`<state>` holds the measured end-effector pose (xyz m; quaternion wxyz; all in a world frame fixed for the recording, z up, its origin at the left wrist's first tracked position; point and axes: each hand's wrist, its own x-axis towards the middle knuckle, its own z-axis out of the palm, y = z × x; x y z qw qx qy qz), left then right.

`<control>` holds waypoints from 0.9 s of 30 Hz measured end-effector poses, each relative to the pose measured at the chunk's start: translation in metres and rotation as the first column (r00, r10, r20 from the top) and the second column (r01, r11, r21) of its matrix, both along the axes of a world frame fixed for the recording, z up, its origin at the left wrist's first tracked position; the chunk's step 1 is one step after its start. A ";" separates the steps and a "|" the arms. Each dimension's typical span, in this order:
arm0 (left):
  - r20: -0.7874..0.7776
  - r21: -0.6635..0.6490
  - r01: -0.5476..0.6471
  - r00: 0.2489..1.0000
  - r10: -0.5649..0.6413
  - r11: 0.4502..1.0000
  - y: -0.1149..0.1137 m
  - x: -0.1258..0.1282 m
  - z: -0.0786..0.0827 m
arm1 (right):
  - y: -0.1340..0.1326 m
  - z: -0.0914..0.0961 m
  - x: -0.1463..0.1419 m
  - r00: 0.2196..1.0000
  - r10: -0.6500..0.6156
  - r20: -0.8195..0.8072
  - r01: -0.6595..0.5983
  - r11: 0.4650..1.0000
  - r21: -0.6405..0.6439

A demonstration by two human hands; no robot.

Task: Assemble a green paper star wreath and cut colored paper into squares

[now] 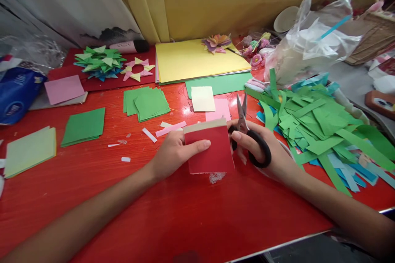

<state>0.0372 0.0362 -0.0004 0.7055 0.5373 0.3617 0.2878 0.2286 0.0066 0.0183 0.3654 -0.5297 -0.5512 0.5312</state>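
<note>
My left hand (pixel 171 152) grips a red square of card (pixel 210 160) at its left side, thumb flat on the front. A pale cream paper strip (pixel 203 128) shows along the card's top edge, apparently from a sheet behind it. In my right hand (pixel 273 141) are black-handled scissors (pixel 242 117), blades pointing up and slightly parted, thumb through one loop. Some right fingers are close to the card's right edge; whether they touch it is unclear. Behind the card lie a pink square (pixel 220 109) and a cream square (pixel 203 99).
Green squares (pixel 152 104), a darker green stack (pixel 83 126) and a pale stack (pixel 31 152) lie left. Green and blue offcuts (pixel 311 119) heap up right. Yellow sheets (pixel 188 61) and folded paper stars (pixel 100 61) sit behind. A plastic bag (pixel 308 45) holds a cup.
</note>
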 end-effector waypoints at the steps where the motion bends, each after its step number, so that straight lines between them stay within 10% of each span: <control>1: -0.027 0.006 0.062 0.998 -0.061 0.998 0.000 -0.001 0.000 | 0.000 -0.001 0.001 1.000 -0.006 -0.004 0.006 1.000 0.013; 4: -0.110 0.036 0.149 0.983 -0.145 0.988 0.000 -0.002 0.000 | -0.003 -0.002 0.002 0.999 0.006 -0.040 -0.005 1.000 0.028; 12: -0.035 0.086 -0.176 0.983 0.180 0.981 0.002 0.000 -0.002 | -0.002 0.000 -0.001 0.990 0.110 -0.093 -0.118 0.989 -0.084; 23: 0.106 -0.007 -0.113 0.988 0.113 0.994 0.003 0.000 -0.002 | -0.005 -0.010 0.004 0.951 -0.300 -0.069 0.308 0.926 0.218; 27: -0.023 -0.086 0.003 1.000 -0.005 0.996 -0.004 0.001 0.002 | -0.010 -0.008 0.000 0.955 -0.294 0.027 0.267 0.899 0.348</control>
